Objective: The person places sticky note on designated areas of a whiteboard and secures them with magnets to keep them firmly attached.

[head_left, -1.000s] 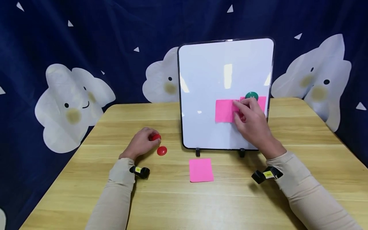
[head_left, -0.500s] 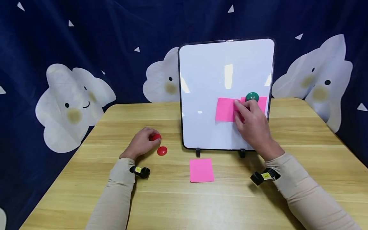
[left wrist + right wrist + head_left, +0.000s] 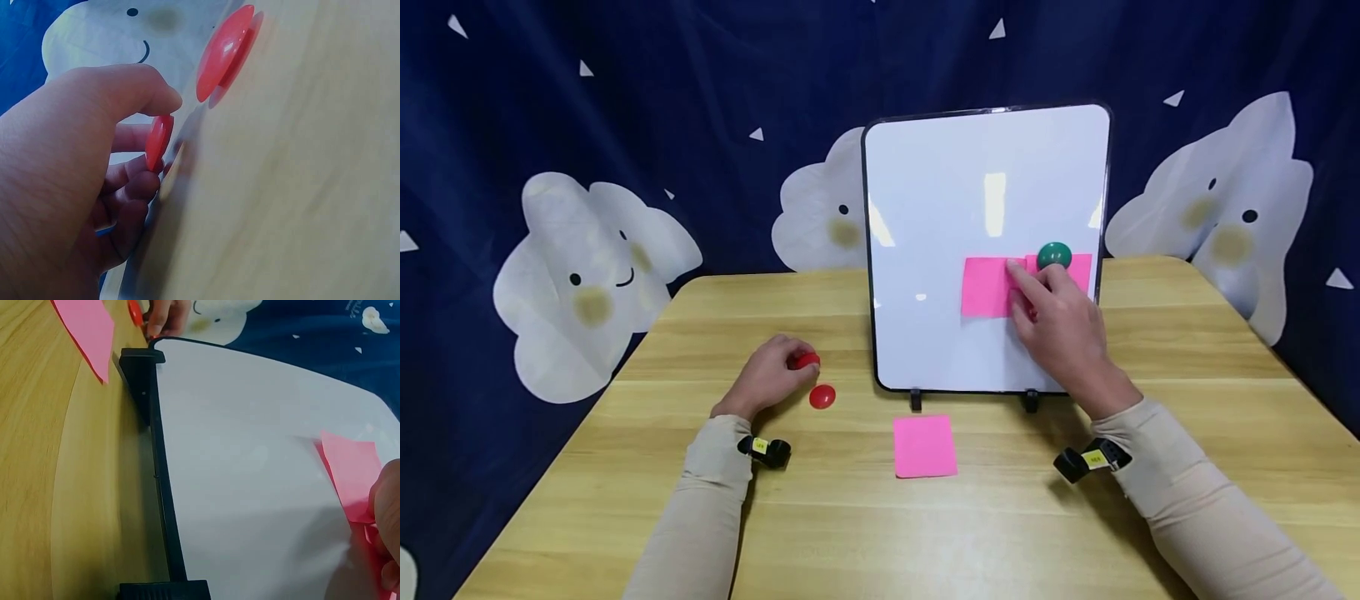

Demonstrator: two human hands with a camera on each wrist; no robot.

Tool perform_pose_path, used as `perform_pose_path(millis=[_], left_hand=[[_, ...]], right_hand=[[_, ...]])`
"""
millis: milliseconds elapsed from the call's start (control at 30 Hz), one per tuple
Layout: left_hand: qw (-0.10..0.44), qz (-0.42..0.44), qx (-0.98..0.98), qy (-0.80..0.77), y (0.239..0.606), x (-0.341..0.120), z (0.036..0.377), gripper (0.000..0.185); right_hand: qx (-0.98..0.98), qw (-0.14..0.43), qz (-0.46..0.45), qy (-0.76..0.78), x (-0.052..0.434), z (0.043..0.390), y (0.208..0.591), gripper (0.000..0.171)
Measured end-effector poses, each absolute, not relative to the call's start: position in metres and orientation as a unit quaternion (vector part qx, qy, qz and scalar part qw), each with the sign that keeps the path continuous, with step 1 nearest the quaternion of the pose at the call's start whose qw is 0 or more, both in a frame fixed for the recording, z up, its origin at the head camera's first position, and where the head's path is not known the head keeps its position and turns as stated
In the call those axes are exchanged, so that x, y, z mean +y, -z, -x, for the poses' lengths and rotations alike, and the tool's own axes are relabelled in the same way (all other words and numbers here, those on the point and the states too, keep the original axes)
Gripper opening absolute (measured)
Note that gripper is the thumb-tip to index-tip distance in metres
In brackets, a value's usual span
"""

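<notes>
At centre right, the right hand [image 3: 1060, 329] presses extended fingers on a pink sticky note [image 3: 988, 287] to keep it against the whiteboard [image 3: 955, 192], while the left hand [image 3: 767, 375] pinches a red magnet [image 3: 806, 360] ready.

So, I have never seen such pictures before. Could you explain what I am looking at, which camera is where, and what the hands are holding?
There is no machine here: a person works with two bare hands and wears three cameras. The wide picture comes from the head; the two close ones come from the wrists.

On the wooden table stands a whiteboard. Two pink notes are on it, and a green magnet sits on the right one. The right hand touches these notes with its fingers. A third pink sheet lies flat in front of the board.

The left hand pinches a red magnet, as the left wrist view shows. A second red magnet lies on the table beside it.
</notes>
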State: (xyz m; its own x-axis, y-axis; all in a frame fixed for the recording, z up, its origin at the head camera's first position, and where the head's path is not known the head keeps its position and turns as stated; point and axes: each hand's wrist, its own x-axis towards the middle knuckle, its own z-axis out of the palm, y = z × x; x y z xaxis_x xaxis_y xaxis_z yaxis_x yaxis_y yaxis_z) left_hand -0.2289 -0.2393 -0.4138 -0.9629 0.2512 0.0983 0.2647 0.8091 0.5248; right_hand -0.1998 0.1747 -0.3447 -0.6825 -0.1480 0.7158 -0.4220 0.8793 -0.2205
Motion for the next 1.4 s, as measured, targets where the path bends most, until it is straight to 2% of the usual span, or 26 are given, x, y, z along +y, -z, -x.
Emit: perform_pose_path(millis=[300,900,1167,1400], left_hand=[[0.012,0.125,-0.953,0.277,0.416,-0.239,0.229,0.026],[0.019,0.122,-0.951,0.284,0.416,-0.238,0.228,0.030],[0.043,0.116,-0.936,0.331,0.415,-0.238,0.231,0.027],[0.070,0.101,-0.901,0.416,0.402,-0.229,0.230,0.034]], right_hand=[[-0.899,0.362,-0.161,-0.187,0.176,0.201,0.347,0.051],[-0.887,0.381,-0.180,-0.190,0.177,0.202,0.348,0.046],[-0.878,0.387,-0.199,-0.199,0.179,0.201,0.352,0.044],[-0.868,0.400,-0.215,-0.202,0.180,0.203,0.353,0.043]])
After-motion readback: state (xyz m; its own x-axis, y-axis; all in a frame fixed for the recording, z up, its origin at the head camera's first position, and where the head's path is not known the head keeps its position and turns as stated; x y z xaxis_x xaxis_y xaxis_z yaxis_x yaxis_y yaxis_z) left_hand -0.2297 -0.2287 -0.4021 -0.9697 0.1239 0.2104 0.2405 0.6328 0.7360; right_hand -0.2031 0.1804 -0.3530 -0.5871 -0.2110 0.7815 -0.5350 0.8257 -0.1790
